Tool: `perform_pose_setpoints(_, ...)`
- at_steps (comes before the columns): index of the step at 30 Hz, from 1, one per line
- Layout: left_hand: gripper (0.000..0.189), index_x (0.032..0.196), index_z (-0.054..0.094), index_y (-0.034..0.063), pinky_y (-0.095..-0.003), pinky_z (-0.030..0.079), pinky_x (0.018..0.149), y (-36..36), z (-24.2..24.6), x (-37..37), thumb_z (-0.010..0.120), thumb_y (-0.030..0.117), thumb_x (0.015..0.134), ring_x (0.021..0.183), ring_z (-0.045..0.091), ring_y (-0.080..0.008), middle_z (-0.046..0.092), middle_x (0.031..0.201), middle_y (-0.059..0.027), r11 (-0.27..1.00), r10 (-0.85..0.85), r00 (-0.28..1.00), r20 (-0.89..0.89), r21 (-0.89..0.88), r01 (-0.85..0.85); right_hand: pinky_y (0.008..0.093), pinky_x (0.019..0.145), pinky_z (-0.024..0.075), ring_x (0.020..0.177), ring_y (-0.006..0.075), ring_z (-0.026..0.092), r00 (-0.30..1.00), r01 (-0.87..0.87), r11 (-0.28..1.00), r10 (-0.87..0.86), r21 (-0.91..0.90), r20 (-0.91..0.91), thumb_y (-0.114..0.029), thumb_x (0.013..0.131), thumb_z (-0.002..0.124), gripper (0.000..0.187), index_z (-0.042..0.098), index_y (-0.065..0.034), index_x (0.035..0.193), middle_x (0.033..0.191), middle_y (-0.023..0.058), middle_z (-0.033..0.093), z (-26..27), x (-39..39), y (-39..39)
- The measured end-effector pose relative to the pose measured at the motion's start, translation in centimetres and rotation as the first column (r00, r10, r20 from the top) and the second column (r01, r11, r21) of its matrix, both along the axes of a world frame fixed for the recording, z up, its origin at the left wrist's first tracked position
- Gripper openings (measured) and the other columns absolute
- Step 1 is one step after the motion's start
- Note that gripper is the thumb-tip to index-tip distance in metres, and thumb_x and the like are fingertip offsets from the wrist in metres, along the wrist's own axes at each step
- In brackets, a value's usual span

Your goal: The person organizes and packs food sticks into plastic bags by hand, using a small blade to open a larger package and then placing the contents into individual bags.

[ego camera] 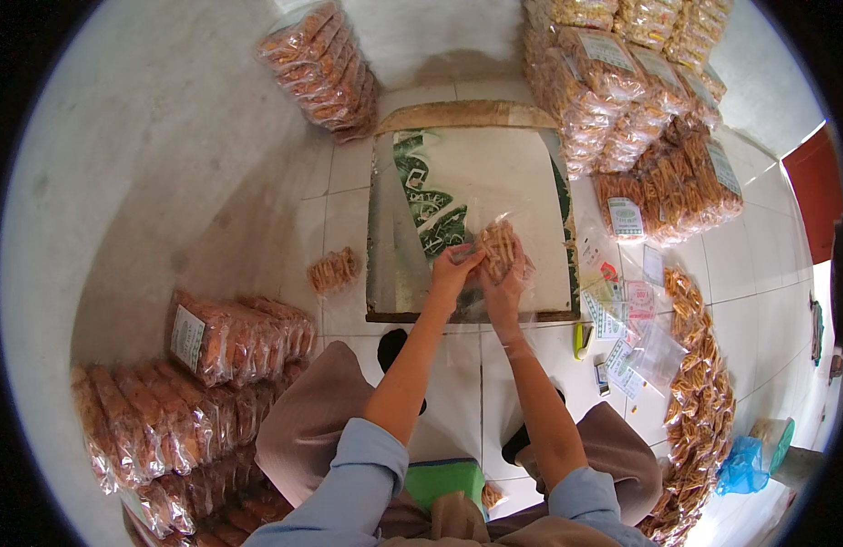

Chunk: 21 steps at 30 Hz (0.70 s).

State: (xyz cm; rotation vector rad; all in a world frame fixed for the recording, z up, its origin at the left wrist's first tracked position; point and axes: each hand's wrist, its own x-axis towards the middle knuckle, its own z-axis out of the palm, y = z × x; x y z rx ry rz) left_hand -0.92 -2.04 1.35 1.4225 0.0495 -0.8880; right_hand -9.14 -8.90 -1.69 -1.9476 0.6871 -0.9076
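Note:
Over the low wooden table (pixel 510 164), which has a white and green printed top, a clear plastic bag of stick-shaped snacks (pixel 498 247) is held up between both hands. My right hand (pixel 505 287) supports it from below and the right side. The fingers of my left hand (pixel 456 267) pinch the bag's left edge. Left of the table, on the tiled floor, lies another small bag of the same snacks (pixel 334 270). To the right are a yellow-green stapler (pixel 583 340), printed paper labels (pixel 623 369) and clear empty bags (pixel 657 352).
Stacks of filled snack bags stand at the lower left (pixel 141 424), upper left (pixel 326 75) and upper right (pixel 613 89). A long heap of small snack packs (pixel 698 403) lies right, near a blue plastic bag (pixel 743 466). A green block (pixel 445 482) is between the legs.

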Motion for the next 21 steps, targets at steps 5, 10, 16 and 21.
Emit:
perform_pose_setpoints(5, 0.038, 0.104, 0.054, 0.0023, -0.0221, 0.047, 0.059, -0.6, -1.6, -1.1, 0.071, 0.018, 0.074, 0.068, 0.058, -0.0106, 0.06, 0.079, -0.0057, 0.966, 0.239, 0.963, 0.124, 0.074, -0.249, 0.0372, 0.098, 0.0294, 0.121, 0.0334, 0.032, 1.0, -0.026, 0.999, 0.026, -0.028, -0.001, -0.001, 0.075, 0.061, 0.076, 0.017, -0.0017, 0.136, 0.132, 0.0182, 0.032, -0.1, -1.5, 1.0)
perform_pose_setpoints(10, 0.035, 0.106, 0.055, 0.0039, -0.0227, 0.042, 0.053, 0.0, -3.0, -1.6, 0.069, 0.018, 0.076, 0.061, 0.052, -0.0079, 0.057, 0.073, -0.0011, 0.997, 0.075, 0.969, 0.237, -0.001, -0.077, 0.04, 0.092, 0.0341, 0.11, 0.0364, 0.04, 0.99, 0.129, 0.991, -0.13, -0.037, -0.046, 0.002, 0.077, 0.057, 0.069, 0.022, -0.0073, 0.136, 0.121, 0.0195, 0.038, -0.2, -1.0, 0.5)
perform_pose_setpoints(16, 0.029, 0.109, 0.055, 0.0079, -0.0221, 0.037, 0.051, -0.2, -1.6, -1.4, 0.062, 0.011, 0.081, 0.057, 0.044, -0.006, 0.055, 0.074, 0.0006, 0.992, -0.081, 0.971, 0.227, 0.117, 0.056, 0.0377, 0.084, 0.0365, 0.103, 0.0317, 0.039, 0.969, 0.182, 0.949, -0.218, -0.258, -0.115, 0.005, 0.077, 0.054, 0.062, 0.028, -0.0043, 0.134, 0.115, 0.019, 0.038, -0.7, -0.1, 0.2)
perform_pose_setpoints(21, 0.027, 0.11, 0.053, 0.0103, -0.0213, 0.036, 0.05, -0.3, -1.2, -2.0, 0.06, 0.012, 0.083, 0.054, 0.041, -0.0062, 0.054, 0.073, 0.0015, 0.989, -0.055, 0.971, 0.232, 0.144, 0.022, 0.0385, 0.083, 0.0388, 0.103, 0.03, 0.04, 0.983, 0.16, 0.979, -0.17, -0.129, -0.072, 0.008, 0.076, 0.05, 0.063, 0.028, -0.0074, 0.134, 0.117, 0.0179, 0.036, -1.7, -0.7, 0.0)
